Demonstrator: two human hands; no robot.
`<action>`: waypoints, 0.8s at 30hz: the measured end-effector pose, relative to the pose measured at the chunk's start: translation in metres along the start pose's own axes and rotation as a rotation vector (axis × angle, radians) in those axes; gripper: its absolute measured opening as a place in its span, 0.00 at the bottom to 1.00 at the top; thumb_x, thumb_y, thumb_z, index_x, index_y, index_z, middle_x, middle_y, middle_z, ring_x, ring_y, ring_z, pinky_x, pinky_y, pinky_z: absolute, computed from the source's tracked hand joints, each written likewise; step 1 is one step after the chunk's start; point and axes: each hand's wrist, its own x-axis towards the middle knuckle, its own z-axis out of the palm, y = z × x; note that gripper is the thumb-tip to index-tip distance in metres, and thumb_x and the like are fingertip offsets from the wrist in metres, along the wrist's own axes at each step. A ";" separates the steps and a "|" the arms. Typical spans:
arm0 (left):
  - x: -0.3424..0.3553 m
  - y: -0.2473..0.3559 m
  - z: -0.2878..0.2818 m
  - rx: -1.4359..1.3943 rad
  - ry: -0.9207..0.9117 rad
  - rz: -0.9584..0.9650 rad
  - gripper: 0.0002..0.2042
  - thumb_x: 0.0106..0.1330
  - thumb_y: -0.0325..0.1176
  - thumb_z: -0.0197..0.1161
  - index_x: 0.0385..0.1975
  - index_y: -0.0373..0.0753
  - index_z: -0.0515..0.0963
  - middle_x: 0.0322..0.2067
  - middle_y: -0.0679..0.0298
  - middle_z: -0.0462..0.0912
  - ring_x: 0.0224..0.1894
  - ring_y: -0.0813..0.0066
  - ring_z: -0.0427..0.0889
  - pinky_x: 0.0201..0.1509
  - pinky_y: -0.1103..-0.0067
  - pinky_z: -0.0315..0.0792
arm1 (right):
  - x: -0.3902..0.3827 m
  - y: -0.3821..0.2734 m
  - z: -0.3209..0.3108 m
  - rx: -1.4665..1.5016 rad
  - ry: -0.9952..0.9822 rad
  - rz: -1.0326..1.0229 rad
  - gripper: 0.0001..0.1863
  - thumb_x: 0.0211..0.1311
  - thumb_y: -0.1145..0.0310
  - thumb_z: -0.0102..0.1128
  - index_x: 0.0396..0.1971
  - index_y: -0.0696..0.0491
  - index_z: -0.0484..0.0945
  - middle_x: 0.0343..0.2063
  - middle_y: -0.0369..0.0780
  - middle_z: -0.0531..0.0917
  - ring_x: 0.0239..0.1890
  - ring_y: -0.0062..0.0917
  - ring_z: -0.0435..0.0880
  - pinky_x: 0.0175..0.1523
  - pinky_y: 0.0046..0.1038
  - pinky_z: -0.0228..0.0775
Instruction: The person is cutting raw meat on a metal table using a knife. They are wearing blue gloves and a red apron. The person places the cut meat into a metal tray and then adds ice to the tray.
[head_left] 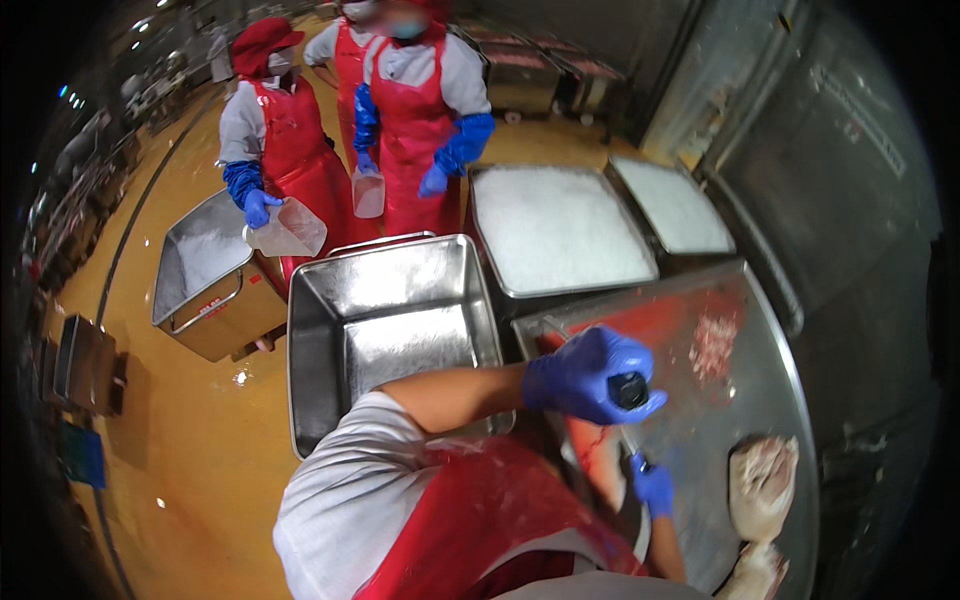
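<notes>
My left hand [585, 375], in a blue glove, is closed round a black-handled tool [629, 390] over the steel worktable; its round handle end shows and the rest is hidden. Lower down, my right hand [655, 490], also gloved in blue, grips what looks like a knife [628, 440], whose thin metal blade points up toward the left hand. Partly covered by my arm, a reddish, pale-edged piece of meat [597, 465] lies beside the hands. Two pale, skin-covered meat pieces [763, 487] rest at the table's right side. Small pink trimmings [713, 347] are spread farther back.
A deep steel tub [395, 285] stands left of the worktable [690, 420]. Behind are two containers filled with white ice-like material [560, 230]. Several people in red aprons [415, 140] stand beyond the tub, two holding plastic scoops [290, 228]. A wheeled bin [225, 310] is at left.
</notes>
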 end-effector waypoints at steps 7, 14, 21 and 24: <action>-0.013 -0.009 0.037 -0.068 -0.080 -0.009 0.15 0.55 0.37 0.69 0.16 0.41 0.69 0.15 0.59 0.70 0.18 0.55 0.73 0.20 0.66 0.66 | 0.058 -0.103 0.013 0.211 0.146 -0.310 0.25 0.61 0.54 0.60 0.50 0.57 0.75 0.46 0.48 0.80 0.52 0.37 0.77 0.56 0.41 0.67; -0.003 0.001 0.005 0.134 0.010 0.231 0.14 0.52 0.35 0.72 0.17 0.42 0.71 0.15 0.63 0.66 0.16 0.64 0.71 0.19 0.70 0.65 | 0.035 0.032 -0.002 -0.061 -0.116 0.225 0.26 0.67 0.46 0.47 0.45 0.54 0.81 0.34 0.58 0.83 0.38 0.50 0.84 0.43 0.44 0.75; -0.017 -0.011 0.028 -0.109 -0.061 -0.044 0.15 0.55 0.38 0.69 0.17 0.41 0.69 0.16 0.59 0.72 0.19 0.55 0.75 0.21 0.66 0.67 | 0.029 -0.097 0.018 0.025 0.257 -0.447 0.28 0.60 0.49 0.60 0.47 0.60 0.78 0.33 0.54 0.84 0.38 0.52 0.83 0.45 0.47 0.72; -0.026 -0.013 0.035 -0.157 -0.125 -0.088 0.15 0.55 0.39 0.69 0.18 0.40 0.70 0.17 0.57 0.73 0.19 0.53 0.75 0.22 0.66 0.67 | 0.038 -0.138 0.030 0.006 0.517 -0.404 0.26 0.59 0.51 0.62 0.45 0.59 0.77 0.32 0.51 0.84 0.37 0.50 0.83 0.44 0.47 0.73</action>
